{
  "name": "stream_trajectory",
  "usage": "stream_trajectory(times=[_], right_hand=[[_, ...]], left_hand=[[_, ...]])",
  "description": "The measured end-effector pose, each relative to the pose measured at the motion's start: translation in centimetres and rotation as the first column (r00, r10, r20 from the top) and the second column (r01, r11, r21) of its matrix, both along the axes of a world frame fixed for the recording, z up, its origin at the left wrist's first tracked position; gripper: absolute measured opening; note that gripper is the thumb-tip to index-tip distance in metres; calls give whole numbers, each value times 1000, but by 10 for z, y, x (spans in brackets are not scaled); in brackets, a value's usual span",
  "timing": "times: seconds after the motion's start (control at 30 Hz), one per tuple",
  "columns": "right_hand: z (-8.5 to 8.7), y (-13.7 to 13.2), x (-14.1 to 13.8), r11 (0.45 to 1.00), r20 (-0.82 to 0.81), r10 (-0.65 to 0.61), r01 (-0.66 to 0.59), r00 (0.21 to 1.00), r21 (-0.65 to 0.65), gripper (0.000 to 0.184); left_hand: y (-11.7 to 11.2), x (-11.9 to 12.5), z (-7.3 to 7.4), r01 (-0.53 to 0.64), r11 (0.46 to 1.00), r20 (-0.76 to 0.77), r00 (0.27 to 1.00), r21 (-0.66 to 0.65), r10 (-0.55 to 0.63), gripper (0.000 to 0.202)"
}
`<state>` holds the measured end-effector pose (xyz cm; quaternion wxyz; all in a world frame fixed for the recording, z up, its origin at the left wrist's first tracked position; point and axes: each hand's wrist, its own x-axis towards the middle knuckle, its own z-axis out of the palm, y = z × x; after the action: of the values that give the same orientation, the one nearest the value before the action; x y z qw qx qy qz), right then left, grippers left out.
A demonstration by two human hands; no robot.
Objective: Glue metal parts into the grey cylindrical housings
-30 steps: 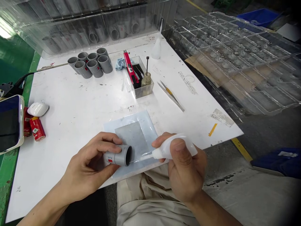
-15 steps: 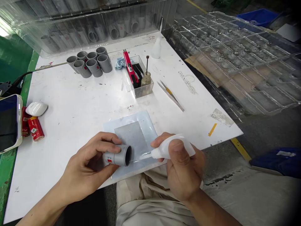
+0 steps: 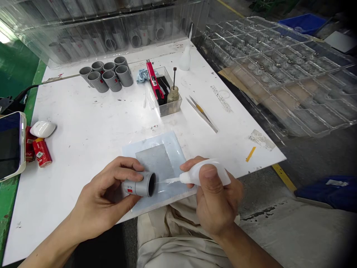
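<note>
My left hand (image 3: pixel 104 199) grips a short grey tube (image 3: pixel 140 184) with a red-and-white label, held sideways with its open end facing right. My right hand (image 3: pixel 216 203) squeezes round a white squeeze bottle (image 3: pixel 205 174) whose thin nozzle points left into the tube's mouth. Both are held over a pale plastic sheet with a grey square pad (image 3: pixel 158 162) at the front edge of the white table (image 3: pixel 83 126).
Several grey tubes (image 3: pixel 107 76) stand at the back left. A clear box (image 3: pixel 167 100) holds a red tool and a small brush bottle; tweezers (image 3: pixel 202 113) lie to its right. Another white bottle (image 3: pixel 185 59), a phone (image 3: pixel 9 145), red cans (image 3: pixel 41 152) and clear trays (image 3: pixel 279 67) surround the table.
The squeeze bottle has risen slightly, its nozzle now level with the tube's mouth. The left hand and tube have stayed almost still.
</note>
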<state>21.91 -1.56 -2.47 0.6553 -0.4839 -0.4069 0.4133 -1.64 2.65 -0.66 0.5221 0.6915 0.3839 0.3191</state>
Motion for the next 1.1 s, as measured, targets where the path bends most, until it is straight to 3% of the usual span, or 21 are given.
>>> stream_trajectory(times=[1.1], right_hand=[[5, 7, -6, 992, 39, -114, 112, 993, 54, 43]], left_hand=[[-1, -1, -1, 19, 1000, 5, 1000, 5, -19, 47]])
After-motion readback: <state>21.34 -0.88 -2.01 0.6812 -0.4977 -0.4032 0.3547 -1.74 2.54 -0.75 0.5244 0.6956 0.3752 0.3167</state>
